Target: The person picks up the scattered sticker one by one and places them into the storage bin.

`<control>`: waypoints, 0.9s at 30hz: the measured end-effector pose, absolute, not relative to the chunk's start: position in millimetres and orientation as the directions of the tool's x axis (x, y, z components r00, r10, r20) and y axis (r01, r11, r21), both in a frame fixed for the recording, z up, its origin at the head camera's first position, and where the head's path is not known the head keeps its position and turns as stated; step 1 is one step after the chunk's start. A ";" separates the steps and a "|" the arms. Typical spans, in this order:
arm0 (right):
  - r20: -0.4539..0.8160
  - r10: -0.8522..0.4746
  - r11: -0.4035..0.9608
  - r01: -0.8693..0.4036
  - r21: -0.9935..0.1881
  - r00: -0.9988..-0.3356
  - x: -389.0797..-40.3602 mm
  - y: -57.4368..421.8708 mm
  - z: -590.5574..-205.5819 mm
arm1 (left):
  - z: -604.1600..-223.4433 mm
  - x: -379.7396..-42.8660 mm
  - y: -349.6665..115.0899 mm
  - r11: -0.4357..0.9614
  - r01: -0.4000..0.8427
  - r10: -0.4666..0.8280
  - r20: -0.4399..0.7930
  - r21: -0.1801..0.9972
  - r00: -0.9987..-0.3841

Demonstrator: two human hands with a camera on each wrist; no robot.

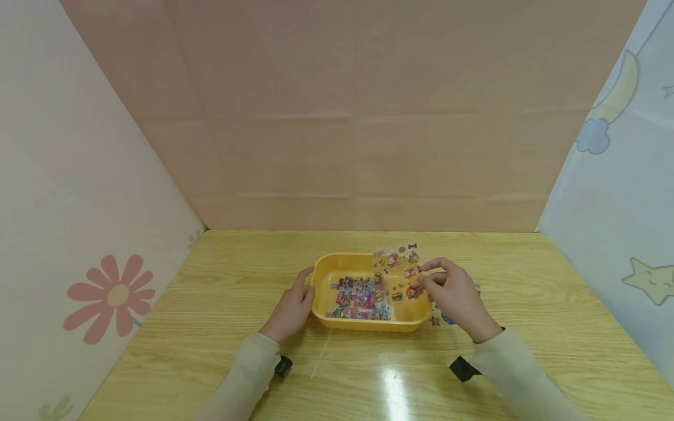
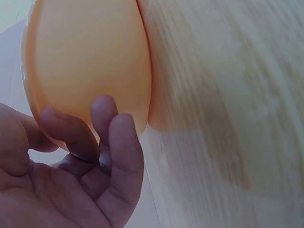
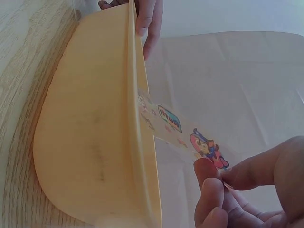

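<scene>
A yellow plastic basin point(image 1: 371, 325) sits on the table with colourful sticker sheets point(image 1: 363, 299) lying inside. My left hand point(image 1: 292, 305) grips its left end, thumb at the rim and fingers against the outer wall, as the left wrist view shows at the basin wall point(image 2: 95, 57). Between thumb and fingertips, my right hand point(image 1: 457, 297) pinches the edge of a clear sticker sheet point(image 1: 398, 266) with cartoon figures. That sheet slants over the basin's right side, its lower end inside the rim in the right wrist view, where the sticker sheet point(image 3: 183, 130) shows a pup figure.
More stickers point(image 1: 442, 318) lie on the wooden table point(image 1: 237, 263) right of the basin, partly behind my right hand. A brown backdrop point(image 1: 347, 158) rises at the table's far edge, with patterned panels on the left point(image 1: 79, 204) and right point(image 1: 621, 204).
</scene>
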State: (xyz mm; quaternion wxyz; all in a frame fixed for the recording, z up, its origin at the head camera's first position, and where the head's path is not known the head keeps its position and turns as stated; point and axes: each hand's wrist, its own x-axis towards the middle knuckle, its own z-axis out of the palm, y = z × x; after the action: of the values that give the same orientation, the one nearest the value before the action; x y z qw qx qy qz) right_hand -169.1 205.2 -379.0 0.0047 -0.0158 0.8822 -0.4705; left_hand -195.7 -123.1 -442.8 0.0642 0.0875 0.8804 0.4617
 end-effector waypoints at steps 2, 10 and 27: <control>-0.008 -0.034 0.559 -0.013 -0.829 -0.999 -169.7 203.7 -379.2 | -442.8 -195.6 -123.1 0.557 0.093 0.213 -0.034 0.826 -0.976; -0.044 -0.056 0.570 0.005 -0.822 -0.997 -173.2 198.0 -379.0 | -441.8 -194.7 -123.0 0.546 0.093 0.217 -0.033 0.833 -0.976; -0.113 -0.108 0.582 0.029 -0.813 -0.988 -178.6 180.1 -385.2 | -441.9 -194.2 -123.9 0.543 0.105 0.223 -0.023 0.833 -0.974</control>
State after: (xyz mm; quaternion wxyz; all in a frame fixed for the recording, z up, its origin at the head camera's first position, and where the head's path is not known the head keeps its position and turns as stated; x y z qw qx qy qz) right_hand -178.6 180.1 -385.2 0.0751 -0.0223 0.8862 -0.4567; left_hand -194.2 -123.9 -441.9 0.0633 0.0936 0.8761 0.4687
